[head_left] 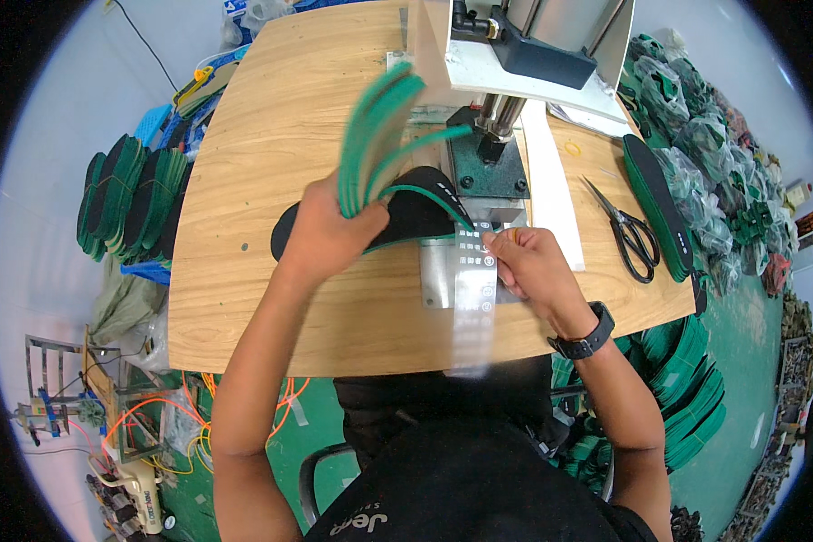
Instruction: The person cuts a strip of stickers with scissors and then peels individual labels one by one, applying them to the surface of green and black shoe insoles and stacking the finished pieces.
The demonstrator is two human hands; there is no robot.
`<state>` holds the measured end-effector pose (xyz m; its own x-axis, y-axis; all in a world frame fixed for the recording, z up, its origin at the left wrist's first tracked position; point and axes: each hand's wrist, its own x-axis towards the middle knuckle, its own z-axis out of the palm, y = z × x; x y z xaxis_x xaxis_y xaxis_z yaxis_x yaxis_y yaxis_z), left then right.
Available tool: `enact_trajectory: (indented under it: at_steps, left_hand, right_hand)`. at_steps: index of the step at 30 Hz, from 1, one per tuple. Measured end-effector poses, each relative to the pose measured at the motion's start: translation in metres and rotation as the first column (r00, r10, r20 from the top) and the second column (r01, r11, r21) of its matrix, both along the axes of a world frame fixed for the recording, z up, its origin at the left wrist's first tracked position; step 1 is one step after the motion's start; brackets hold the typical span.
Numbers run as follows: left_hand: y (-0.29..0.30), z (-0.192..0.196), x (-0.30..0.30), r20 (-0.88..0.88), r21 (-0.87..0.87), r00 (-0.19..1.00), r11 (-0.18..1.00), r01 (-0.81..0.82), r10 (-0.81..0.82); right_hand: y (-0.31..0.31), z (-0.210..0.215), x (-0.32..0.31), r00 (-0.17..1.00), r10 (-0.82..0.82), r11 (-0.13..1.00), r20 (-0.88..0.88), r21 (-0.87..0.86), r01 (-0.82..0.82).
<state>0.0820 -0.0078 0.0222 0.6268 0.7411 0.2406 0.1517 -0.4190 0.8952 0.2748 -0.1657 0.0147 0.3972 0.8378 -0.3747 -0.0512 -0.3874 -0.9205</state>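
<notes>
On the pale wooden worktable point(271, 298), under the grey metal press machine point(515, 54), my left hand point(330, 237) is closed tight on a fanned stack of thin green-edged foam insoles point(379, 135), gripped at their lower ends, the tops splaying up and blurred. One black-topped insole with a green rim point(415, 212) lies flat across the table, its heel end showing left of my left wrist, its toe end reaching onto the press's dark green base plate point(488, 172). My right hand point(528, 271) sits just right of it, thumb and forefinger pinched together on a clear plastic strip with small white label marks point(476, 298); the strip runs from the press base down over the table edge toward my lap, its lower part blurred. A black wristwatch point(587, 336) is on my right wrist. Black-handled scissors point(628, 230) lie on the table to the right, well apart from my hands, blades pointing up-left. A stack of black-and-green insoles point(659, 203) stands on edge at the table's right rim. More stacked green insoles point(126, 203) sit off the table's left side, and bagged green insoles point(696, 117) are piled at far right.
</notes>
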Motion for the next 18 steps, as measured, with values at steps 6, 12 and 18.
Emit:
enact_trajectory:
  at_steps: [6, 12, 18]
  left_hand:
    - [-0.004, 0.011, 0.008, -0.335, 0.386, 0.940, 0.901, 0.198, -0.063]
    - [-0.011, 0.006, 0.015, -0.417, 0.443, 0.908, 0.881, 0.166, 0.039]
    - [-0.009, 0.017, 0.011, -0.407, 0.292, 0.913, 0.942, 0.162, -0.031]
  right_hand:
    - [-0.001, -0.003, -0.001, 1.000, -0.021, 0.999, 0.000, 0.032, 0.021]
    - [-0.011, -0.005, -0.003, 0.999, 0.014, 0.997, -0.032, 0.081, -0.012]
    - [-0.033, -0.006, 0.006, 0.985, -0.144, 0.984, -0.100, 0.094, 0.153]
